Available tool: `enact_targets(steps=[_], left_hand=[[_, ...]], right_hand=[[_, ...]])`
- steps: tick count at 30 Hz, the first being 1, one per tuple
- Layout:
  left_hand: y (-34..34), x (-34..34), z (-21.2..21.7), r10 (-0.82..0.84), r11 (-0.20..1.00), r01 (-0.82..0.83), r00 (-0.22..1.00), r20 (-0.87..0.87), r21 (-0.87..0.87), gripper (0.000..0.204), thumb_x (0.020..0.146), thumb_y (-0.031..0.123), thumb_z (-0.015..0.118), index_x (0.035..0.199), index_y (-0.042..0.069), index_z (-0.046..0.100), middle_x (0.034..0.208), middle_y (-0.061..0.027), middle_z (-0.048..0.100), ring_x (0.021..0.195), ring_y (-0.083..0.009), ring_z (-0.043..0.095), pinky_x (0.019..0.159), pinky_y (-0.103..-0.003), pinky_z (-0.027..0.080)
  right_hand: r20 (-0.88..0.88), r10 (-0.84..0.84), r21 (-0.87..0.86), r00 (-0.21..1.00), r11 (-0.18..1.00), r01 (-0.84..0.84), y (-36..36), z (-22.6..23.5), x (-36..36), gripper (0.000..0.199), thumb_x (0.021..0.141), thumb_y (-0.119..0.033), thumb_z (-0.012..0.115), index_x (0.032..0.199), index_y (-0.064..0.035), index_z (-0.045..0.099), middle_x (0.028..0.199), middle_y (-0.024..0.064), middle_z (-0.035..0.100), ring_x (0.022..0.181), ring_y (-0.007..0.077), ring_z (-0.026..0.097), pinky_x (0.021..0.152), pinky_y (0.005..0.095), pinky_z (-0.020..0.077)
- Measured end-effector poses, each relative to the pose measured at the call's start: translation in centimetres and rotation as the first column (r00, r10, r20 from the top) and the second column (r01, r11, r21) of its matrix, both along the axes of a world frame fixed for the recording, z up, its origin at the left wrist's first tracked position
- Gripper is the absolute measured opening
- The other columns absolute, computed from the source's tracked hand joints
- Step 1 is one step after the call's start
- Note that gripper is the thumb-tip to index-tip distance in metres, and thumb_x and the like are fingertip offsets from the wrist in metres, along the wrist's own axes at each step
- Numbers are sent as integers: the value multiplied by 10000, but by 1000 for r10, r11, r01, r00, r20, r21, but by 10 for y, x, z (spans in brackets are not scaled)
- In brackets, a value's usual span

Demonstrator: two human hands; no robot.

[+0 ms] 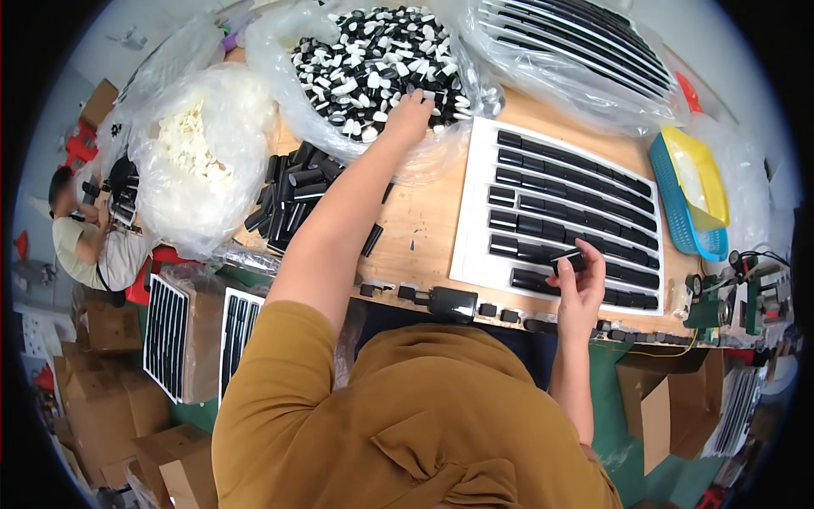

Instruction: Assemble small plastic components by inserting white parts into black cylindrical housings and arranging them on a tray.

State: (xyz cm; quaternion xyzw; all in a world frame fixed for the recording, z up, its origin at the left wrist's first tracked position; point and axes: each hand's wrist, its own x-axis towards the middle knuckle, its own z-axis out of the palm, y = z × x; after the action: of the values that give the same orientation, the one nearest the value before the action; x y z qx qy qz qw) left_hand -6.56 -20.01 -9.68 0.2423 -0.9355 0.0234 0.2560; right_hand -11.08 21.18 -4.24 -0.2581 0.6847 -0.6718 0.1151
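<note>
- Right hand [580,287], right of centre: thumb and fingertips are pinched together on a black piece [571,258], over the lower part of the white tray [465,242]; a light hold near its end should leave most of it free.
- Left hand [409,117], upper centre: fingertips dip into the heap of black and white pieces [365,64]; whether they have closed on one I cannot tell; picking a single piece by its edges looks wiser than scooping.
- The rows of black pieces [577,206] lie just under the right hand; keeping the wrist raised would avoid nudging them.
- Farther out, loose black tubes [284,208] lie under the left forearm, left of centre; a high elbow should clear them.
</note>
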Motion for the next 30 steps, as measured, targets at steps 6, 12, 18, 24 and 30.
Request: enact_targets(steps=[6, 12, 18, 24, 30], left_hand=[[25, 8, 3, 67, 997, -66, 997, -26, 49, 135, 826, 28, 517, 935, 18, 597, 1068, -215, 495, 878, -380, 609, 740, -454, 526], [48, 50, -1, 201, 941, -119, 950, -239, 318, 89, 736, -21, 594, 823, -6, 583, 923, -232, 540, 856, -408, 595, 750, -467, 496], [157, 87, 54, 465, 177, 683, 577, -672, 709, 399, 792, -29, 687, 1149, -49, 511, 966, -110, 621, 925, -201, 638, 783, -285, 518], [230, 123, 52, 513, -449, 673, 733, -448, 587, 310, 923, 72, 591, 1199, -48, 517, 1080, -109, 600, 990, -243, 656, 854, -305, 551], [241, 142, 50, 249, -214, 432, 892, -378, 876, 266, 890, 107, 648, 1135, 34, 575, 811, -21, 635, 631, -80, 591, 526, -181, 428]], right_hand=[[-12, -79, -5, 997, 997, 79, 14, -5, -11, 281, 878, -98, 669, 1124, -39, 548, 1018, 28, 551, 710, 58, 495, 537, 186, 426], [216, 6, -77, 976, 997, 10, -1, -16, -19, 222, 877, -93, 673, 1053, -61, 541, 770, 5, 559, 607, 76, 528, 537, 213, 458], [338, 154, -107, 929, 986, -124, -23, -5, -6, 231, 904, -54, 616, 1123, -15, 557, 831, 54, 623, 726, 148, 650, 644, 237, 549], [425, 368, -122, 827, 929, -350, -35, -5, 14, 278, 893, -83, 629, 1152, -15, 556, 844, 67, 649, 732, 137, 649, 647, 236, 547], [405, 462, -63, 789, 875, -480, -43, 4, 12, 281, 898, -71, 619, 1170, -8, 585, 693, -14, 528, 596, 77, 522, 568, 209, 457]])
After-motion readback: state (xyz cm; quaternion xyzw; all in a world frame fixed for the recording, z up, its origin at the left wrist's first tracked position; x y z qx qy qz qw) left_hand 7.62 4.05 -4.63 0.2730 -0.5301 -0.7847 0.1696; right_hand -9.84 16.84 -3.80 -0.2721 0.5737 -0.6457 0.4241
